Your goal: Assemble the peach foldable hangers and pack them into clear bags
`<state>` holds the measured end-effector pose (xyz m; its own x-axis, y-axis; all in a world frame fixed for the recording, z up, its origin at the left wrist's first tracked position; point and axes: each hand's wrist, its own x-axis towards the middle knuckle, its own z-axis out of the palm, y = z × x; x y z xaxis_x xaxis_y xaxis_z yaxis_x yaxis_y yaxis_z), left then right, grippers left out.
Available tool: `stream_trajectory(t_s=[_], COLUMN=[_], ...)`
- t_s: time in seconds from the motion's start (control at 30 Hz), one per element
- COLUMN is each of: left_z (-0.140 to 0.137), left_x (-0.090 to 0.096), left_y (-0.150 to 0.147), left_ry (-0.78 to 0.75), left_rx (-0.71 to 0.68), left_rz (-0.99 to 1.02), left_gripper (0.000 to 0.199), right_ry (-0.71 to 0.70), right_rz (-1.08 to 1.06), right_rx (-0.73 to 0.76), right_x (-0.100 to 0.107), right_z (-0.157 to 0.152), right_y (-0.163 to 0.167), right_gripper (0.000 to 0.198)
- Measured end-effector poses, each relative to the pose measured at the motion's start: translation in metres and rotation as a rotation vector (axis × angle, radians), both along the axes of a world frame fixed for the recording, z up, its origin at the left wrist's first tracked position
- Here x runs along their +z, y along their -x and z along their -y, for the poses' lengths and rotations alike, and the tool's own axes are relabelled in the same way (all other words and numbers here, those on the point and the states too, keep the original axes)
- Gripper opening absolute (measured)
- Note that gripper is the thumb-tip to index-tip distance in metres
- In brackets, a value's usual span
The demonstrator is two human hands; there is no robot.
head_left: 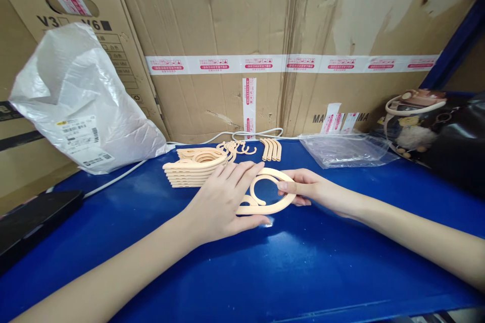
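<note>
Between my two hands is a peach-coloured plastic folding hanger point(278, 207), held just above the blue table and showing a rounded loop and a curled hook. My left hand point(223, 204) covers its left end, fingers over the top and thumb along the lower edge. My right hand point(305, 186) pinches the rounded right end, thumb on top and fingers beneath. Behind my left hand lies a neat stack of similar folded hangers point(189, 174), with hooks point(240, 148) bunched at its right. Several short curved peach pieces point(271, 149) sit side by side farther back.
A white plastic parcel bag point(83, 101) leans at the back left, near a black device point(38, 222) and a white cable point(113, 179). Clear plastic bags point(341, 150) lie at the back right beside a jar-like item with a handle point(413, 121). Cardboard point(215, 20) walls the back.
</note>
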<state>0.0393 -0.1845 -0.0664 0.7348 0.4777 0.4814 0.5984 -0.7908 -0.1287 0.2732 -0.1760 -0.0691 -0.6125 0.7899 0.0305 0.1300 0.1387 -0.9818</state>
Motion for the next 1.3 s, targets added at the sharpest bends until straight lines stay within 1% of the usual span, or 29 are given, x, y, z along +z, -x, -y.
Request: stream_trajectory(t_s=[0.23, 0.33, 0.37, 0.43, 0.47, 0.5, 0.53, 0.6, 0.63, 0.67, 0.7, 0.77, 0.8, 0.87, 0.93, 1.1, 1.3], left_z=[0.002, 0.005, 0.005, 0.003, 0.001, -0.003, -0.007, -0.017, -0.023, -0.029, -0.034, -0.043, -0.047, -0.053, -0.057, -0.063, -0.063], left_x=[0.001, 0.002, 0.004, 0.012, 0.018, 0.025, 0.032, 0.048, 0.055, 0.061, 0.066, 0.073, 0.074, 0.074, 0.071, 0.062, 0.058], left_y=[0.000, -0.001, -0.001, 0.002, 0.005, 0.010, 0.016, 0.033, 0.043, 0.053, 0.063, 0.080, 0.087, 0.098, 0.103, 0.101, 0.096], left_ry=[-0.060, -0.055, -0.047, -0.017, 0.003, 0.027, 0.057, 0.118, 0.154, 0.192, 0.233, 0.334, 0.382, 0.460, 0.504, 0.490, 0.491], left_rx=[-0.028, -0.039, -0.037, -0.021, -0.009, 0.006, 0.020, 0.088, 0.131, 0.186, 0.243, 0.344, 0.373, 0.398, 0.389, 0.354, 0.320], left_rz=[-0.029, -0.015, -0.003, 0.024, 0.044, 0.072, 0.106, 0.215, 0.249, 0.265, 0.276, 0.247, 0.217, 0.166, 0.134, 0.101, 0.084], left_gripper=[0.080, 0.077, 0.075, 0.070, 0.068, 0.067, 0.067, 0.067, 0.068, 0.069, 0.069, 0.070, 0.069, 0.070, 0.071, 0.076, 0.072], right_ry=[-0.011, -0.037, -0.051, -0.107, -0.167, -0.257, -0.375, -0.639, -0.741, -0.809, -0.848, -0.868, -0.869, -0.876, -0.885, -0.903, -0.939], right_rz=[0.009, 0.020, 0.015, 0.011, 0.032, 0.083, 0.168, 0.397, 0.511, 0.606, 0.676, 0.751, 0.767, 0.779, 0.781, 0.808, 0.815], right_rx=[0.032, 0.042, 0.027, -0.026, -0.057, -0.082, -0.091, -0.071, -0.048, -0.020, 0.005, 0.034, 0.040, 0.044, 0.046, 0.056, 0.060], right_x=[-0.003, -0.004, -0.004, -0.003, -0.002, -0.001, -0.001, 0.000, 0.000, -0.001, -0.002, -0.003, -0.003, -0.002, -0.001, 0.000, -0.002], right_z=[0.000, -0.001, -0.001, -0.003, -0.004, -0.004, -0.005, -0.006, -0.006, -0.006, -0.006, -0.005, -0.004, -0.003, -0.003, -0.003, -0.003], right_y=[0.000, 0.000, 0.000, 0.000, -0.001, -0.002, -0.003, -0.006, -0.007, -0.008, -0.008, -0.008, -0.008, -0.008, -0.007, -0.007, -0.008], right_gripper=[0.031, 0.033, 0.037, 0.053, 0.059, 0.062, 0.058, 0.045, 0.044, 0.047, 0.050, 0.054, 0.055, 0.056, 0.056, 0.056, 0.056])
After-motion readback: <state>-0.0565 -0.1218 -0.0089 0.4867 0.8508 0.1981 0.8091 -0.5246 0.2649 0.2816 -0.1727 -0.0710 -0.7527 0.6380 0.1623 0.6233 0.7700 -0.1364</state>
